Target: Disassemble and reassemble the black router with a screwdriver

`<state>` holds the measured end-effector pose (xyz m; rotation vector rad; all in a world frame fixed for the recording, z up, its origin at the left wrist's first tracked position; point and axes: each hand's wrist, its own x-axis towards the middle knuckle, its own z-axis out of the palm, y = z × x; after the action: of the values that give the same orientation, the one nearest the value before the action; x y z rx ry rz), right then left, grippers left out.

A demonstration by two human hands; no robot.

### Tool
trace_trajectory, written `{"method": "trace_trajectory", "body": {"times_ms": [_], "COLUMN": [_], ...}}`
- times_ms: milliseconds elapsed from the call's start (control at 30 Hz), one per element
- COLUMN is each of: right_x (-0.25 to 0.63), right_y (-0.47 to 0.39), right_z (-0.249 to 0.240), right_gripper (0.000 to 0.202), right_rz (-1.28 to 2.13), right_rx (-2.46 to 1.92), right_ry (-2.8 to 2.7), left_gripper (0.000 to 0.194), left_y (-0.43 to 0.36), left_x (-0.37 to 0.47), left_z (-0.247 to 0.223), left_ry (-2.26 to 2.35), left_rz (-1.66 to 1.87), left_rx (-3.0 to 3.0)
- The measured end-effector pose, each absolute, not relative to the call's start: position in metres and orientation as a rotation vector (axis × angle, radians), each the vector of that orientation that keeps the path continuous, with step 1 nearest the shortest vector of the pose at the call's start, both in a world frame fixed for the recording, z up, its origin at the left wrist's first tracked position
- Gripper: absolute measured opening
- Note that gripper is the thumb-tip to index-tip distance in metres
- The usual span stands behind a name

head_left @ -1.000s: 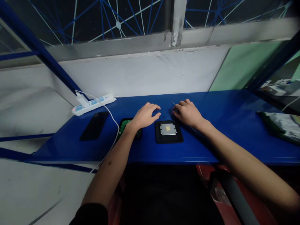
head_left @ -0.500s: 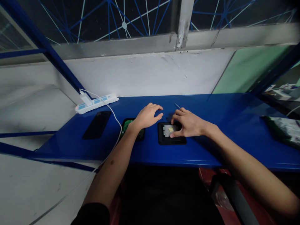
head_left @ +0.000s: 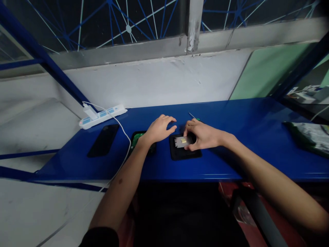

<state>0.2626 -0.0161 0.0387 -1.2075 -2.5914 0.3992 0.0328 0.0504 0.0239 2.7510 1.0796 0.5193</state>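
Observation:
A black square tray [head_left: 180, 154] lies on the blue bench [head_left: 231, 154] in front of me. A grey metal plate [head_left: 182, 141] with a small yellow patch sits on it, its right end lifted. My right hand [head_left: 202, 135] pinches that right edge between thumb and fingers. My left hand [head_left: 159, 128] rests flat on the bench just left of the tray, fingers spread, holding nothing. Its wrist lies over a green circuit board [head_left: 137, 139] in a dark frame.
A dark phone [head_left: 103, 140] lies at the left, beside a white power strip [head_left: 102, 116] whose cable [head_left: 123, 132] runs off the front edge. A thin tool [head_left: 192, 116] lies behind my right hand. A grey bag [head_left: 308, 137] sits at the far right.
My right hand has moved from the bench behind the tray onto the metal plate and has taken hold of its right edge, tilting it up. The left hand has stayed put.

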Motion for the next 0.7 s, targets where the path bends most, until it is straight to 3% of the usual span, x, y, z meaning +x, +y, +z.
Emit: {"method": "trace_trajectory", "body": {"times_ms": [133, 400, 700], "right_x": [0.266, 0.274, 0.271], "right_y": [-0.012, 0.001, 0.0], "right_z": [0.039, 0.029, 0.027], "right_gripper": [0.036, 0.047, 0.049], "right_rz": [0.403, -0.086, -0.138], "right_rx": [-1.192, -1.371, -1.242], "right_ry": [-2.508, -2.356, -2.301], "left_gripper": [0.029, 0.044, 0.054], "left_y": [0.051, 0.047, 0.043], "left_x": [0.033, 0.034, 0.037], "left_z": [0.022, 0.026, 0.028], "left_ry": [1.046, 0.948, 0.934], "left_rz": [0.535, 0.561, 0.596], "left_rx": [2.76, 2.772, 2.738]}}
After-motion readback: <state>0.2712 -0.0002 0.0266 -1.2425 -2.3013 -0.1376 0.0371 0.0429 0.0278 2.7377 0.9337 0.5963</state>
